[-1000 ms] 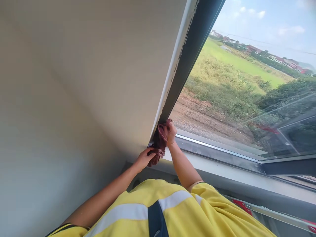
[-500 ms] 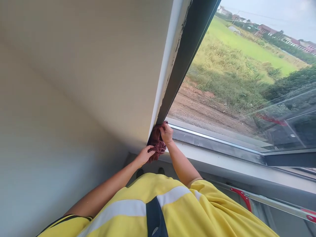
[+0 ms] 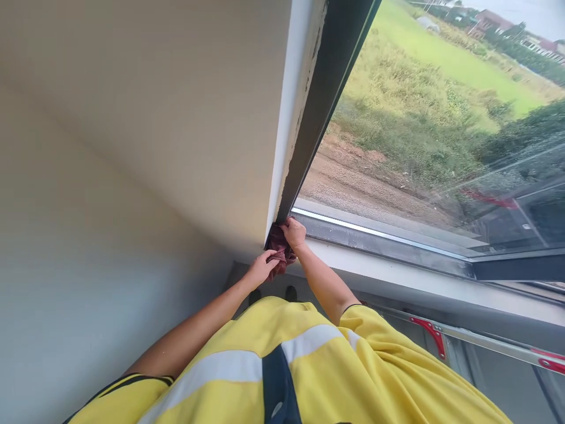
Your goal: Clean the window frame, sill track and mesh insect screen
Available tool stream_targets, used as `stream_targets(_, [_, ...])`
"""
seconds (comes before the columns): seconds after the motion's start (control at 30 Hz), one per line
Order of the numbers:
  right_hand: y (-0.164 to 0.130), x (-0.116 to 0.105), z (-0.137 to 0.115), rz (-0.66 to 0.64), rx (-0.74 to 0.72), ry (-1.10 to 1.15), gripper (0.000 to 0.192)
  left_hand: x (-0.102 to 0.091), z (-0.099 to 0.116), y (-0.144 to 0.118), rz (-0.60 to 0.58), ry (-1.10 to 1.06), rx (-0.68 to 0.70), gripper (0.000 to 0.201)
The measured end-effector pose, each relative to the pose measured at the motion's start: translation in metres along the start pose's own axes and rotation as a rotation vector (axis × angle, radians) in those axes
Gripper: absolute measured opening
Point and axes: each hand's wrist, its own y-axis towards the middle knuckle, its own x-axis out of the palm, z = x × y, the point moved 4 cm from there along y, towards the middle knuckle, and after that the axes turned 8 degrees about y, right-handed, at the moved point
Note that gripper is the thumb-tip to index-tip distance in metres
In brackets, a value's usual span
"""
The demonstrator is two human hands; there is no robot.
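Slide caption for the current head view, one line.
Left hand and right hand hold a crumpled cloth beside the window frame.

Single head-worn view looks forward and steeply down, tilted against the window (image 3: 397,135). Yellow shirt (image 3: 353,377) sits closest, along lower edge; left hand (image 3: 260,268) and right hand (image 3: 294,233) farther off, near mid-frame.

A plain wall (image 3: 154,135), beige shading into bluish grey, fills the left. Daylit glass (image 3: 441,171) shows a green field (image 3: 424,41), dirt (image 3: 353,182) and houses (image 3: 492,20) (small, at the top). Below the white sill (image 3: 397,277) runs a silver rail (image 3: 489,345).
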Motion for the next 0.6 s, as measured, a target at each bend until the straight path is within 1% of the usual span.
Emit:
stream_targets(0.1, [0.001, -0.001, 0.002, 0.029, -0.022, 0.021, 0.017, 0.000, -0.004, -0.002, 0.005, 0.010, -0.006, 0.042])
stream_targets(0.2, [0.002, -0.002, 0.006, -0.023, -0.006, 0.040, 0.017, 0.001, -0.005, -0.004, 0.016, 0.016, -0.001, 0.040])
stream_targets(0.37, [0.003, -0.010, 0.008, 0.020, -0.103, 0.126, 0.022, 0.001, -0.005, -0.004, 0.013, 0.021, -0.020, 0.041])
stream_targets(0.5, [0.002, -0.008, 0.009, -0.024, -0.066, 0.116, 0.018, 0.001, -0.002, -0.002, 0.008, 0.037, -0.025, 0.040])
stream_targets(0.6, [0.002, -0.011, 0.005, -0.006, -0.085, 0.155, 0.018, 0.000, -0.002, 0.000, -0.005, 0.048, -0.043, 0.039])
